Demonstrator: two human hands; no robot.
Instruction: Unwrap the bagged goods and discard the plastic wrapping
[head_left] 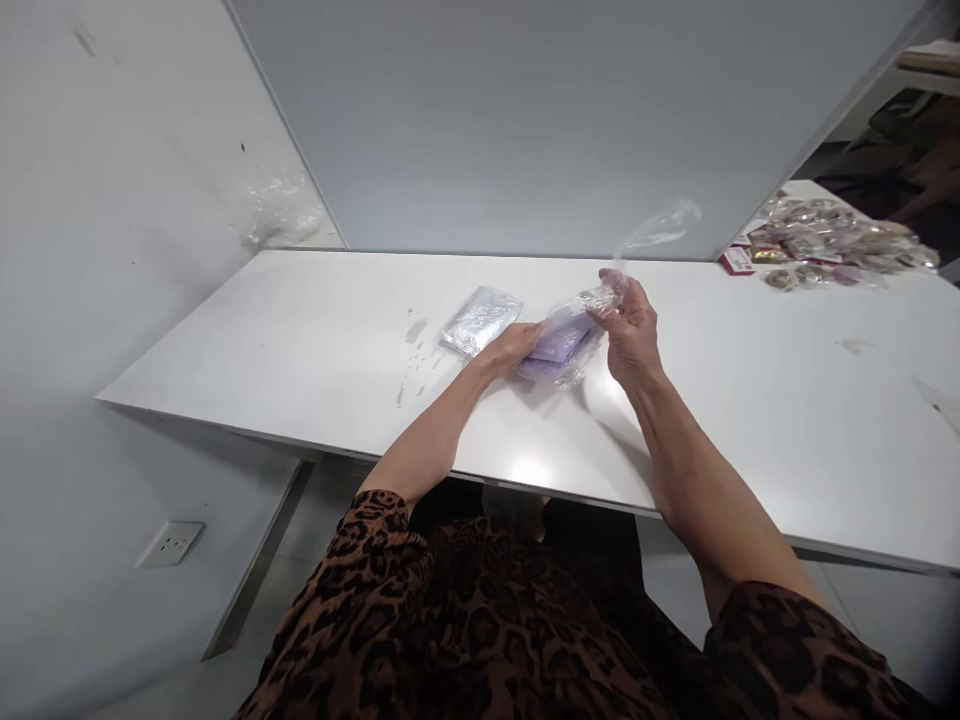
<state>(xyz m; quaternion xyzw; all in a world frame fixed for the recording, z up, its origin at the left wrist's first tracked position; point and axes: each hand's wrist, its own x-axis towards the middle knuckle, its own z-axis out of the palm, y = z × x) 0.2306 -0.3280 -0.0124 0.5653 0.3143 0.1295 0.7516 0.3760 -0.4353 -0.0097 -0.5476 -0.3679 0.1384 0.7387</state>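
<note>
Between my hands is a clear plastic bag (583, 372) with a folded, flat purple item (559, 343) inside; what that item is I cannot make out. My left hand (516, 343) grips the bag at its left side, some fingers hidden behind it. At the upper right end, my right hand (630, 325) pinches the plastic between thumb and fingers. A loose clear strip of plastic (664, 225) sticks up past my right fingertips. Just left of the bag, a stack of clear plastic bags (481, 318) lies flat on the white table (300, 350).
A grey panel (510, 130) stands along the table's back edge, and a wall (112, 250) closes the left side. Crumpled clear plastic (281, 208) sits at the back left corner. At the back right are several wrapped small items (840, 235) and a red-and-white box (737, 261).
</note>
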